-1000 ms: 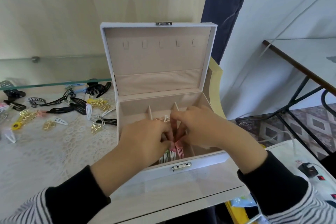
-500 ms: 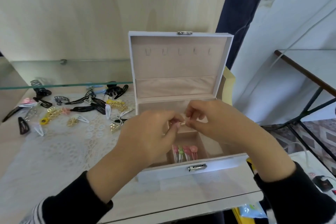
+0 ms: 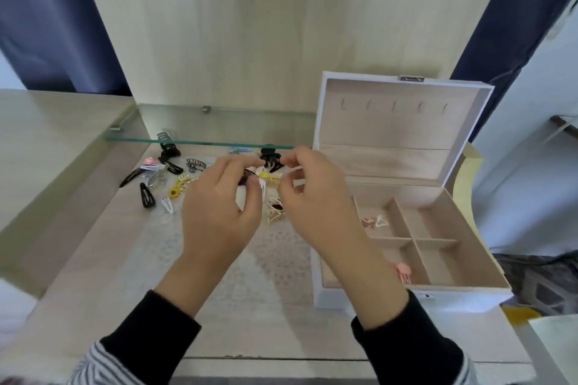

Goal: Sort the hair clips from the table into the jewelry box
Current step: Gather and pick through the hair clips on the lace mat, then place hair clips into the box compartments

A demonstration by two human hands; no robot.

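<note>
Our left hand (image 3: 219, 209) pinched a white snap clip (image 3: 262, 189), its long axis running far-to-near over the desk (image 3: 125, 291). Our right hand (image 3: 312, 197) curled beside it, grip unclear. The open jewelry box (image 3: 463, 294) sat at the right edge.

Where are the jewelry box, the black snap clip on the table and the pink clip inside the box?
Jewelry box (image 3: 391, 128): head view, lid's inner lining.
Black snap clip (image 3: 146, 195): head view, clip's middle.
Pink clip (image 3: 403, 270): head view, its rounded top.
</note>
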